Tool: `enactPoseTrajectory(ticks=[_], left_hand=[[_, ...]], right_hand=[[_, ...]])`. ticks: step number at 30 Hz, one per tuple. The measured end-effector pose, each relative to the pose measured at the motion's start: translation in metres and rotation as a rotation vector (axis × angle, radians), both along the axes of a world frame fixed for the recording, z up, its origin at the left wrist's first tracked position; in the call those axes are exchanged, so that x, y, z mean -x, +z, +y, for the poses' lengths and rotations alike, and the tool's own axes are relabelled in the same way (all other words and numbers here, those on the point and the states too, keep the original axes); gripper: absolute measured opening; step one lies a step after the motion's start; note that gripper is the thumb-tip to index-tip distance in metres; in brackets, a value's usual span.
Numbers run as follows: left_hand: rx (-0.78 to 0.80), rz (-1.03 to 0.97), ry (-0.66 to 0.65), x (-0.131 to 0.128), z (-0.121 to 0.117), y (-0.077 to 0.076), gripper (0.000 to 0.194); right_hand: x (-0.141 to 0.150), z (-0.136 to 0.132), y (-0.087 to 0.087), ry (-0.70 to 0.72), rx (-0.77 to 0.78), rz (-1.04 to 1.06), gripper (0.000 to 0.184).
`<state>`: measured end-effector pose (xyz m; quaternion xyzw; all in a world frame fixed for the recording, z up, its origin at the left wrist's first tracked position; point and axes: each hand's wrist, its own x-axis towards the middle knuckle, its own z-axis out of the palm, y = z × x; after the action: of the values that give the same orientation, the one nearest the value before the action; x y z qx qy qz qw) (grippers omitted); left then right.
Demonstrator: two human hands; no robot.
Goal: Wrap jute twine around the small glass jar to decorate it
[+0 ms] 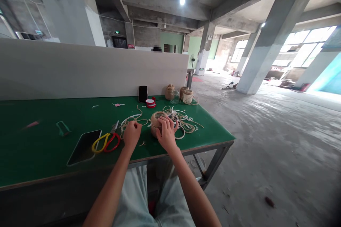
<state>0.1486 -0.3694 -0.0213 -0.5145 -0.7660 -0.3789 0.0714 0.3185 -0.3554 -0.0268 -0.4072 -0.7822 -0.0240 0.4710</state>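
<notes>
A jar wrapped in brown twine (155, 126) stands near the table's front edge. My right hand (168, 134) lies over its right side, with the fingers across the upper part and the thumb in front. To the left of the jar, my left hand (132, 135) is closed with its fingers curled; what it holds, if anything, is hidden. Loose twine (137, 117) lies just beyond that hand. Scissors (108, 142) with one yellow and one red handle rest left of it, blades pointing away. A tangle of twine and white strips (186, 125) spreads right of the jar.
At the back right stand a clear glass jar (174, 97) and several wrapped jars (188, 97). Red-and-white tape rolls (150, 103) and an upright phone (143, 94) are near the white partition (101, 71). A large dark tablet-like slab (84, 147) lies beside the scissors.
</notes>
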Motion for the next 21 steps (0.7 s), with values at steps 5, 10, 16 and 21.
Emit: enactPoseTrajectory(ticks=[5, 10, 16, 21], left_hand=[[0.026, 0.063, -0.197, -0.003, -0.01, 0.006, 0.029], [0.096, 0.171, -0.267, -0.019, -0.011, 0.013, 0.024], [0.253, 0.125, -0.035, 0.017, -0.006, 0.007, 0.033], [0.325, 0.096, -0.027, 0.022, -0.017, 0.0, 0.022]], right_hand=[[0.0, 0.0, 0.0, 0.015, 0.006, 0.014, 0.036], [0.0, -0.001, 0.001, 0.007, -0.002, 0.006, 0.035], [0.0, 0.0, 0.0, 0.0, -0.015, 0.006, 0.033], [0.0, 0.002, -0.002, -0.008, -0.017, 0.004, 0.034]])
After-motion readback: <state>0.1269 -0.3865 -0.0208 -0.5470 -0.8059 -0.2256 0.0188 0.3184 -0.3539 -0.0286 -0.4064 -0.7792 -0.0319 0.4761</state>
